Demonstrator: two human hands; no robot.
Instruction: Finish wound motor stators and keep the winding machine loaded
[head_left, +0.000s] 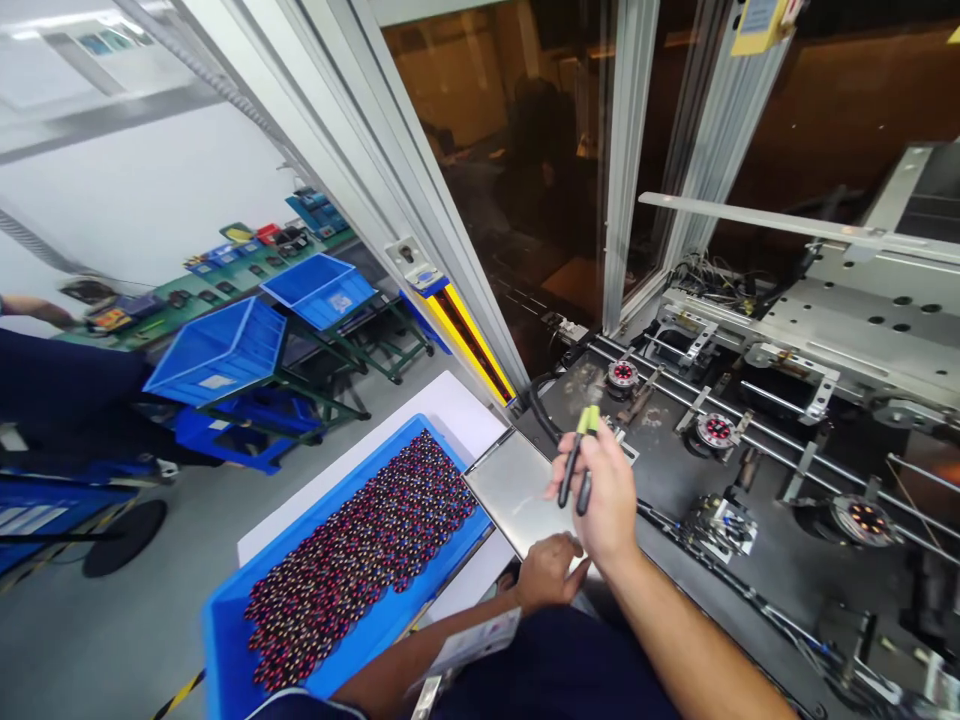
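Observation:
My right hand (611,495) is closed around a pair of pliers (572,468) with black and yellow-green handles. Their head points up and away, over the near edge of the machine bed, and its tip is blurred. Below it, my left hand (549,572) rests near the lower edge of a shiny metal tray (514,485), fingers curled inward. Whether it grips anything is hidden. To the left lies a blue bin (352,655) filled with many small round parts (367,540), dark with red and copper-coloured dots.
On the right, the dark machine bed (667,490) carries rails and round fixtures (716,431) holding similar dotted parts. A metal frame post (450,220) with a yellow light curtain (472,345) rises ahead. Blue crates (225,350) stand on carts. A person (67,390) is at the far left.

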